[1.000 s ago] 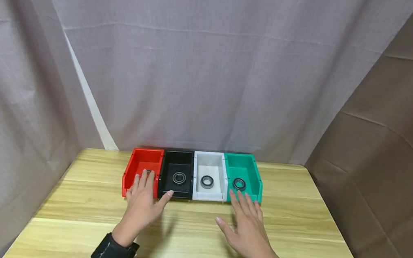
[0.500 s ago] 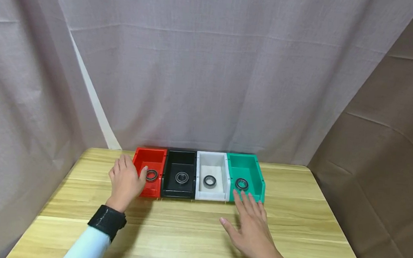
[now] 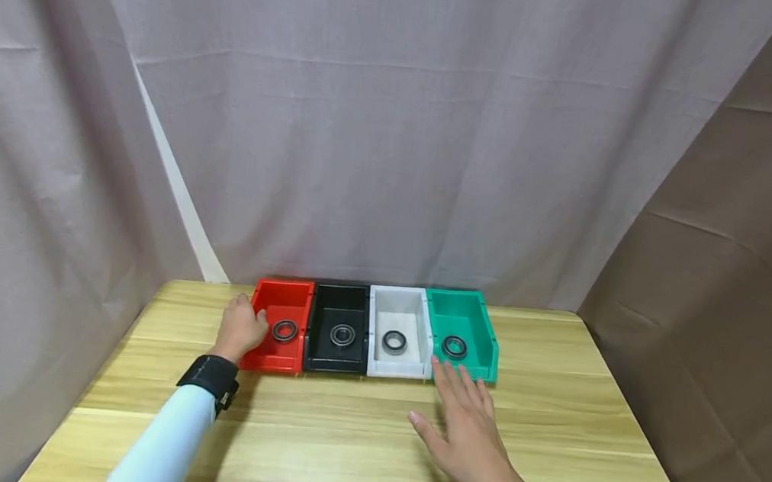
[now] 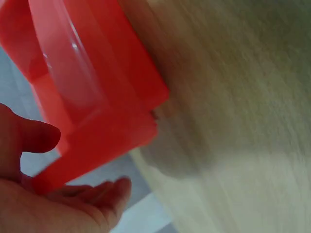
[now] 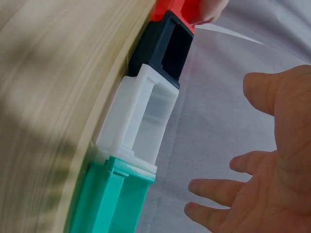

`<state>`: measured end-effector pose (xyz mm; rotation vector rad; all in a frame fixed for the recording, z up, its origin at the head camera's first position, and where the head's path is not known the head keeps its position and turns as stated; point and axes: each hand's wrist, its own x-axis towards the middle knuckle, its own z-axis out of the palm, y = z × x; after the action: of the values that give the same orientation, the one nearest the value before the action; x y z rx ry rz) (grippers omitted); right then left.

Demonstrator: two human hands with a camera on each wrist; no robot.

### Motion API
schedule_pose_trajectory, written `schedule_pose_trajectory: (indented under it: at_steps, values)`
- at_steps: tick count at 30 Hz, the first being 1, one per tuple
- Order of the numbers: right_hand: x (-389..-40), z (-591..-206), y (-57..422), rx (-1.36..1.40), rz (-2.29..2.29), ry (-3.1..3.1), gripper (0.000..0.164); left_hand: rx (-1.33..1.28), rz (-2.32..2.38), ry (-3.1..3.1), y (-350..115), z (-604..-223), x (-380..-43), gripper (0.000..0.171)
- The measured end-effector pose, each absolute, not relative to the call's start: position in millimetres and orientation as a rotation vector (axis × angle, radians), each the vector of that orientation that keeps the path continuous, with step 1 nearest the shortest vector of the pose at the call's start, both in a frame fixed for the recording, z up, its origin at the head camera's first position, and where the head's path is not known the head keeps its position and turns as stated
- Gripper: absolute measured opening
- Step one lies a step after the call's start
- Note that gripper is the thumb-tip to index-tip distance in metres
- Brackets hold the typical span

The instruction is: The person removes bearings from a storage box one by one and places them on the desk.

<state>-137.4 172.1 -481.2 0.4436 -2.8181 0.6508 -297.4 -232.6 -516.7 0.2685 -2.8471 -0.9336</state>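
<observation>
Four storage bins stand side by side: a red bin, a black bin, a white bin and a green bin. Each has one ball bearing lying inside, such as the bearing in the red one. My left hand straddles the red bin's left side wall; in the left wrist view its thumb is on the inner side and the curled fingers are on the outer side. My right hand, fingers spread, hovers in front of the green bin, holding nothing.
The bins sit near the back edge of a wooden table. Grey curtains hang behind and at the left, a brown cloth at the right. A pale gap shows between two curtains.
My left hand has left its place over the front of the red bin, swung out left, then closed in on that bin's left wall. My right hand has stayed nearly still.
</observation>
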Motion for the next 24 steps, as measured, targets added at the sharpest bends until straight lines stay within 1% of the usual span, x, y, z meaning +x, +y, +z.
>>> schedule_pose_trajectory:
  at_steps: [4, 7, 12, 18, 24]
  values:
    - [-137.6, -480.1, 168.7, 0.445, 0.663, -2.826, 0.088, 0.246, -1.090, -2.825, -239.9, -524.0, -300.3, 0.048]
    - [-140.1, -477.5, 168.3, 0.461, 0.653, -2.827, 0.088, 0.253, -1.178, -2.822, -242.4, -526.4, -300.8, 0.043]
    - [-144.8, -473.6, 169.3, 0.477, 0.633, -2.829, 0.086, 0.224, -1.195, -2.830, -242.3, -527.3, -301.1, 0.042]
    - [-146.0, -472.3, 165.7, 0.483, 0.651, -2.827, 0.086, 0.205, -1.202, -2.820, -241.9, -527.5, -300.1, 0.036]
    - [-148.2, -470.6, 158.5, 0.503, 0.671, -2.820, 0.084, 0.206, -1.201, -2.816, -241.7, -528.3, -301.3, 0.034]
